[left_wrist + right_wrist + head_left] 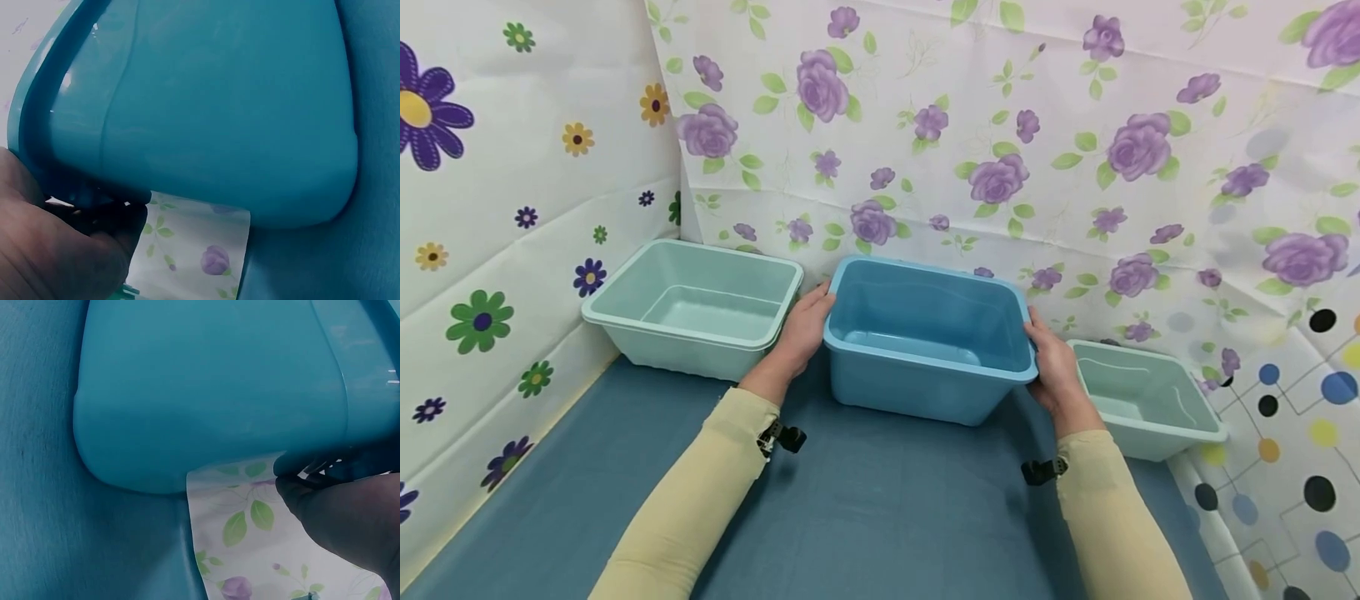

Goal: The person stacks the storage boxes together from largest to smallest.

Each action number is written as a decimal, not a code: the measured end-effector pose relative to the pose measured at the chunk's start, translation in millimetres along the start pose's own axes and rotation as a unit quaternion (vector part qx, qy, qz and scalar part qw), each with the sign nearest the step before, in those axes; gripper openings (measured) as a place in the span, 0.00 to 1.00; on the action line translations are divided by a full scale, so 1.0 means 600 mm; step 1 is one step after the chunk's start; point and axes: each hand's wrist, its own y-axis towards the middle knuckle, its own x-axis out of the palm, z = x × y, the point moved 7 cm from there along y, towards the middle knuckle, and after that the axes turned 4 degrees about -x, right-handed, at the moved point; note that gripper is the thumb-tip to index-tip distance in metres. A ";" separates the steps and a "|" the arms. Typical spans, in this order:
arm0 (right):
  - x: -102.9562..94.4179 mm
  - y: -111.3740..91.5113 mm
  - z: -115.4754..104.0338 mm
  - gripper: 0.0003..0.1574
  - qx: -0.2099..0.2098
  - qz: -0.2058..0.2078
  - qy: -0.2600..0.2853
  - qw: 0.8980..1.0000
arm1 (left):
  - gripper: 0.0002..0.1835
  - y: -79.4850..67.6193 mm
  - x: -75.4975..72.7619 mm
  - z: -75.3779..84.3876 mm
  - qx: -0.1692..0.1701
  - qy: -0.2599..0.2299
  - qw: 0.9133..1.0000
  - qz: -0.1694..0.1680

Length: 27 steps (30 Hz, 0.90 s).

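Note:
A deep blue plastic tub (917,387) stands upright at the middle of the table against the back wall, its inside bare. At its left end my left hand (805,329) grips the rim, fingers tucked under the lip in the left wrist view. My right hand (1054,362) holds the rim at the opposite end, with its fingertips partly hidden beneath the lip. From the left wrist view, the tub's side (219,112) reaches down to the blue cloth. Whether its base touches the cloth all over, I cannot tell.
Left of the tub sits a pale green basin (700,354), with what looks like a second rim under its own. Another pale green basin (1150,437) is at the right. Flower-printed sheets (910,175) hang behind the blue tablecloth (880,508).

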 end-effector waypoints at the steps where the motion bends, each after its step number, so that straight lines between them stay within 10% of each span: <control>1: 0.000 -0.001 -0.001 0.40 0.000 0.001 0.001 1.000 | 0.32 0.000 0.000 0.000 -0.001 0.001 1.000 0.003; 27: 0.002 0.000 0.006 0.40 -0.011 0.004 0.032 0.999 | 0.32 -0.005 0.000 0.004 0.006 -0.010 1.000 0.013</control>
